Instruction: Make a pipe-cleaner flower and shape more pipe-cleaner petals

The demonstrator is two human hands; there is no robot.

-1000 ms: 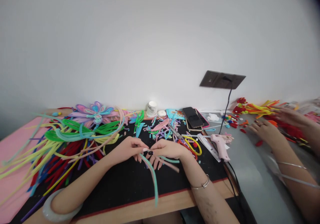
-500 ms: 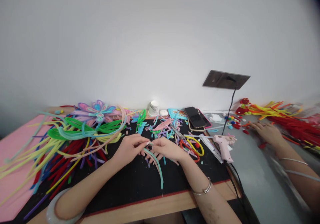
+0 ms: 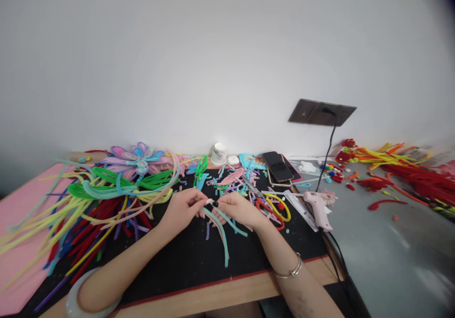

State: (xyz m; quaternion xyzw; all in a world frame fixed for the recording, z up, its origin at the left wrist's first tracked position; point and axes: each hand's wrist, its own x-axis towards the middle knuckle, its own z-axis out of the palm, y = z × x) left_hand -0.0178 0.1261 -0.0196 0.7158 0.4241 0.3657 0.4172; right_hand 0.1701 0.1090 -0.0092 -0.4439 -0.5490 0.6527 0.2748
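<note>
My left hand and my right hand meet above the black mat, fingertips pinched close together. Both hold fuzzy stems: a teal stem with a pink one alongside curves down from between them, and another teal end sticks out below my right fingers. The exact point where the stems join is hidden by my fingertips. Behind my hands lie short cut pieces and a pink looped stem piece.
Bundled stems and a pastel flower lie left. Yellow-and-red-handled scissors, phones, a pink glue gun with a cord, and a cup stand right and behind. Red pieces lie on the grey table.
A teal end now points right below my right fingers, and the hanging stems have shifted slightly left. The other person's hand has left the grey table.
</note>
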